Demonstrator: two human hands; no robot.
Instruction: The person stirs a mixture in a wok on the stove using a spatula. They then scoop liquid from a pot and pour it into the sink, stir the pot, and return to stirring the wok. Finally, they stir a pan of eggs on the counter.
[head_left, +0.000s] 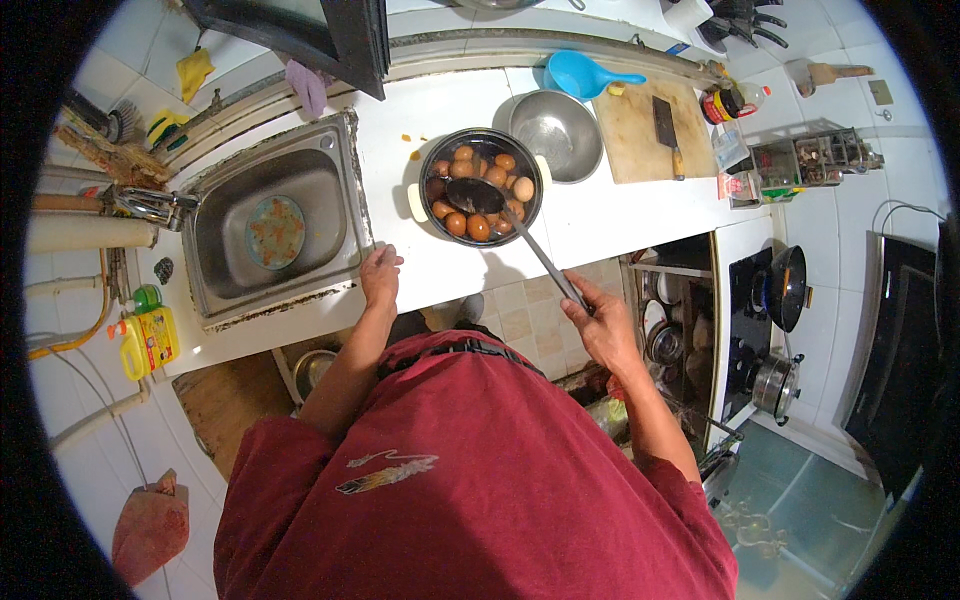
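Before me on the white counter stands a round pot (427, 159) with cream handles, holding several brown eggs (478, 226) in dark liquid. My right hand (600, 319) grips the long handle of a dark ladle (476, 196), whose head lies over the eggs inside the pot. Close to the sink's right corner, my left hand (381, 276) rests at the counter's front edge, holding nothing, its fingers slightly curled. A steel bowl (556, 136) stands right behind the pot, beside a blue plastic scoop (581, 75).
The steel sink (300, 169) at left contains a plate (275, 232) with orange bits. A cleaver (664, 124) lies on the cutting board (619, 154) at back right. Bottles (724, 105) and a spice rack (780, 169) stand beyond. A wok (787, 289) sits on the stove at right.
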